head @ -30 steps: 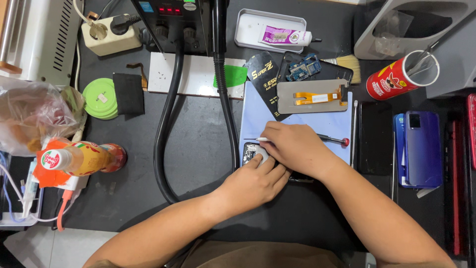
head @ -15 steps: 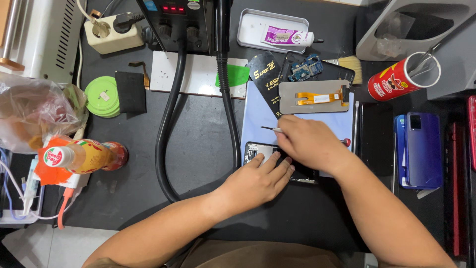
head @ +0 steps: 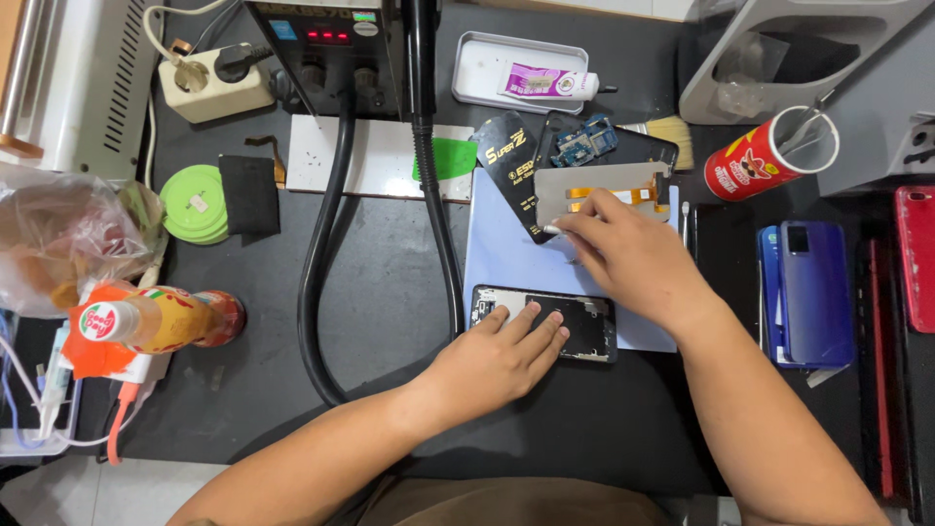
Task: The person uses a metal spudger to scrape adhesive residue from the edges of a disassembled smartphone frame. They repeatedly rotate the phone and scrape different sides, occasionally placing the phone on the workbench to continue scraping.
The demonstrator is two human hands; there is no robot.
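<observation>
Two bare hands worked over a pale blue mat (head: 506, 248) on a black bench (head: 390, 292). The left hand (head: 502, 356) lay flat, fingers spread and apart, pressing down on an opened phone frame (head: 584, 326) that sat along the near edge of the mat. The right hand (head: 633, 258) reached to the far side of the mat, its fingertips pinched together on a thin pale tool (head: 557, 229) whose tip touched the near left corner of a grey display panel (head: 594, 190) with an orange flex cable; how much of the tool lay inside the hand could not be told.

Much crowded the far side. A black card (head: 506, 156) lay tilted against the panel's left edge, a small blue circuit board (head: 584, 141) sat just beyond it, and a brush (head: 667, 131) lay to the right of that. Farther off stood a white tray (head: 487, 68) holding a glue tube (head: 545, 83). Two thick black hoses (head: 326, 244) dropped from a rework station (head: 331, 44) at the far edge; one ran down just left of the mat and ended close to the left hand's fingers.

To the right, a red can (head: 765, 161) holding tweezers stood near, then a blue phone (head: 813, 292) and a red phone (head: 916, 258) at the bench's right edge. To the left lay a green roll of tape (head: 190, 200), a black pad (head: 248, 195), a lying bottle (head: 156, 321) and a plastic bag (head: 58, 239).

Open bench showed between the hoses and the bottle, and along the near edge beside the left forearm.
</observation>
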